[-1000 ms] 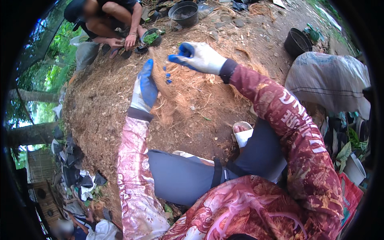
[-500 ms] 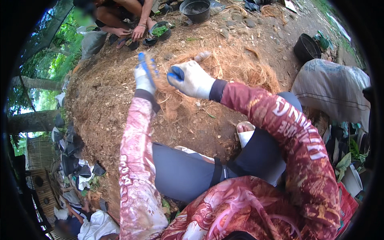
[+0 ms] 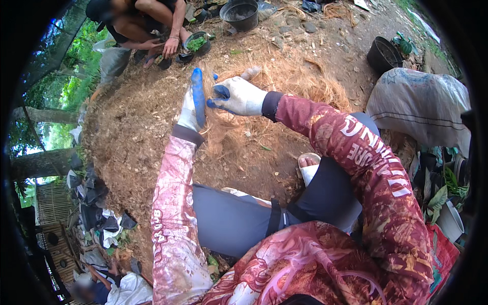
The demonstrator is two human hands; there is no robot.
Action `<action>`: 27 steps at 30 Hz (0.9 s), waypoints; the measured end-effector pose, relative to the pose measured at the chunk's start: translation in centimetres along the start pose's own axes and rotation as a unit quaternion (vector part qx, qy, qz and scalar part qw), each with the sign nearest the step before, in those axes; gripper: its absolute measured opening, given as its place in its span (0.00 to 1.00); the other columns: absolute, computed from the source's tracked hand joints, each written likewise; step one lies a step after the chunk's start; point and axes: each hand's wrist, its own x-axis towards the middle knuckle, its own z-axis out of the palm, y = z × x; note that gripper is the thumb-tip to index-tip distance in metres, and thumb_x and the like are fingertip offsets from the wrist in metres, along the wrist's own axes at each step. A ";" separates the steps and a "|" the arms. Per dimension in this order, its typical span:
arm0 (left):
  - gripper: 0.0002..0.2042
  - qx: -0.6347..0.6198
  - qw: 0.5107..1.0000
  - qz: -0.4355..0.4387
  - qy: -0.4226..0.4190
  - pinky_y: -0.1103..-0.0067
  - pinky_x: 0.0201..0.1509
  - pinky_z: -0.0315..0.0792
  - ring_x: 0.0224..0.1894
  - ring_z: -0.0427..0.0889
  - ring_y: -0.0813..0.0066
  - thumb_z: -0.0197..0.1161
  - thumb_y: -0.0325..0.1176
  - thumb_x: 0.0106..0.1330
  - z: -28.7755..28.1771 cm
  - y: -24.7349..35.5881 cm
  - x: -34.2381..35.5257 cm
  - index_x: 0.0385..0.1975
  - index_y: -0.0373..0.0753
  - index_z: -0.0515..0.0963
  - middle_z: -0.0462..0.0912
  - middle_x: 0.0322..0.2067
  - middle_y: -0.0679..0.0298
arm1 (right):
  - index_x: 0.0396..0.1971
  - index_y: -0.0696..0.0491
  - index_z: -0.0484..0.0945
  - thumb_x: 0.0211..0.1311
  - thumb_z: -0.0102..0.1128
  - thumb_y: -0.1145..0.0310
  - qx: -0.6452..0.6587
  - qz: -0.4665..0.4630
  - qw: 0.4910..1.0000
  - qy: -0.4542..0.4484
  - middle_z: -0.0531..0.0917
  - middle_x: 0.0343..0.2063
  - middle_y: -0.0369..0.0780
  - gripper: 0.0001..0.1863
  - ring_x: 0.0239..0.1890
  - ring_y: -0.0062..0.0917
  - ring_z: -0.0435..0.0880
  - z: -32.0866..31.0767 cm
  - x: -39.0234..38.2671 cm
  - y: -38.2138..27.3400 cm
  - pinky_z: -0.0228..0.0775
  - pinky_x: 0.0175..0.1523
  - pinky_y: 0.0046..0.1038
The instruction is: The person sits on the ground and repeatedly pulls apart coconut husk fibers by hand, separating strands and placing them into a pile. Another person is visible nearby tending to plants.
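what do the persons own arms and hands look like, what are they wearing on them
The left hand and right hand wear white work gloves with blue coating on the palm side. Dark wrist bands show on both arms. The long patterned left sleeve looks pale pink and maroon; the right sleeve is deeper maroon, with large white lettering.
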 end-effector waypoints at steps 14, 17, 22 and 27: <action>0.20 -0.034 0.981 -0.049 0.187 0.74 0.42 0.77 0.37 0.80 0.71 0.53 0.52 0.73 -11.5 -0.8 2.8 0.48 0.41 0.78 0.81 0.37 0.65 | 0.26 0.52 0.83 0.64 0.60 0.57 0.144 0.113 0.972 -0.150 0.79 0.16 0.34 0.15 0.22 0.19 0.81 -2.2 -2.4 4.5 0.73 0.31 0.25; 0.19 -0.115 0.988 0.056 0.091 0.71 0.44 0.78 0.38 0.81 0.68 0.55 0.49 0.73 -11.3 -1.6 2.8 0.51 0.41 0.77 0.81 0.41 0.64 | 0.28 0.53 0.86 0.61 0.61 0.50 -0.186 0.028 0.969 -0.162 0.86 0.23 0.44 0.20 0.28 0.36 0.86 -3.6 -2.5 8.1 0.78 0.39 0.37; 0.19 -0.191 0.977 0.054 0.081 0.69 0.51 0.78 0.45 0.81 0.68 0.64 0.45 0.69 -10.4 -0.7 1.9 0.53 0.41 0.74 0.80 0.43 0.62 | 0.37 0.56 0.86 0.53 0.67 0.48 -0.372 0.222 0.834 -0.342 0.87 0.37 0.50 0.25 0.42 0.44 0.87 -7.4 -5.6 12.2 0.79 0.49 0.38; 0.16 -0.222 0.972 0.037 0.064 0.66 0.48 0.79 0.41 0.81 0.67 0.66 0.44 0.68 -9.2 0.0 1.9 0.49 0.44 0.75 0.80 0.38 0.64 | 0.50 0.52 0.82 0.56 0.68 0.53 -0.422 0.259 0.837 -0.233 0.84 0.51 0.46 0.25 0.53 0.38 0.84 -6.4 -5.3 13.3 0.76 0.56 0.36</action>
